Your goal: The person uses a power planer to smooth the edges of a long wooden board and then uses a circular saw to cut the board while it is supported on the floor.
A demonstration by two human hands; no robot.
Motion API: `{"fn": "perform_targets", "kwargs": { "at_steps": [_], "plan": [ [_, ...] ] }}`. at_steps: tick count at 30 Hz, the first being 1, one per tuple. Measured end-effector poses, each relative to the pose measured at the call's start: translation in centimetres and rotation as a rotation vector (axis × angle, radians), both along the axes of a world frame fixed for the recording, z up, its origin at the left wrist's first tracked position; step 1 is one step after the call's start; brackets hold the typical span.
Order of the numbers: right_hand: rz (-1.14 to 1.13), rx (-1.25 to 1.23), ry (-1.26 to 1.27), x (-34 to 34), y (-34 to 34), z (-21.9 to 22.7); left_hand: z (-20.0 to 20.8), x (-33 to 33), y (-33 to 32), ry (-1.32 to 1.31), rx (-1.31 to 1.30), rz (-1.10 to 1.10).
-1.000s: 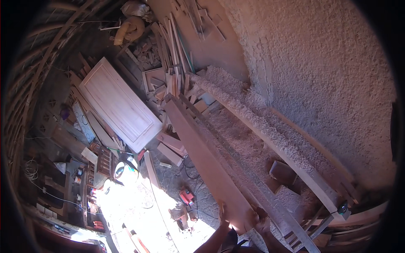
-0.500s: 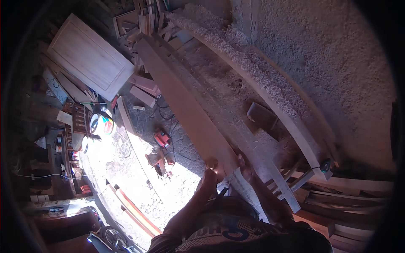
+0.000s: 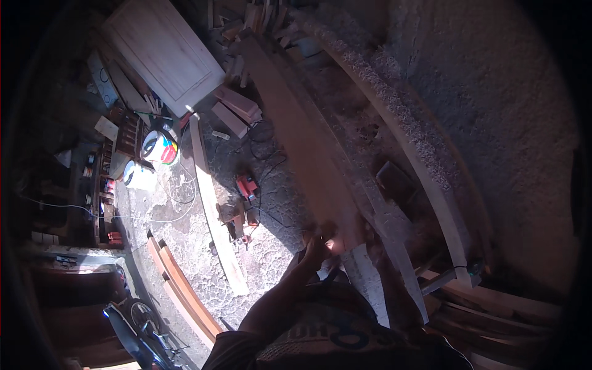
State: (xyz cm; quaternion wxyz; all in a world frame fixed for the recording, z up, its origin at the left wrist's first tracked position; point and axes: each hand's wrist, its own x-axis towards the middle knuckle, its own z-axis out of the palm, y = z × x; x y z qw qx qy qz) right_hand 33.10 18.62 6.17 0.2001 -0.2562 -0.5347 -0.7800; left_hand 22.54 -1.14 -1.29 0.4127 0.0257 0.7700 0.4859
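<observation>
A long, wide brown wooden plank runs from the far pile of offcuts down to my body. My left hand is closed on the left edge of its near end, with a small bright patch of sunlight beside the fingers. At the opposite edge of that end is my right hand, deep in shadow; its fingers appear wrapped round the plank edge, but their detail is dim. Beneath the plank's near end, a pale board slants toward me. A long narrow timber beam lies just right of the plank.
Shavings cover a curved-looking beam along the right wall. On the sunlit floor lie a red power tool with its cord, a pale strip of wood and orange-brown timbers. Paint buckets and a panelled door stand to the left.
The whole view has shifted, so the floor items and door sit farther right in the picture, and the shaded areas look darker. Both hands remain at the plank's near end.
</observation>
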Motion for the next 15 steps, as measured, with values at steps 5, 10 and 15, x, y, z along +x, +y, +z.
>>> {"fn": "perform_targets", "kwargs": {
  "at_steps": [5, 10, 15],
  "plan": [
    [0.148, -0.283, -0.180, 1.6, 2.0, -3.6, -1.6, 0.7, 0.3, 0.185, 0.433, 0.057],
    [0.623, -2.324, 0.340, 2.2, 1.9, -2.8, 1.9, -0.2, -1.1, -0.076, 0.507, 0.078],
    [0.815, -2.595, 0.529, -1.2, -0.8, 4.2, 7.0, -3.0, -2.0, -0.199, 0.150, -0.145]
  ]
}}
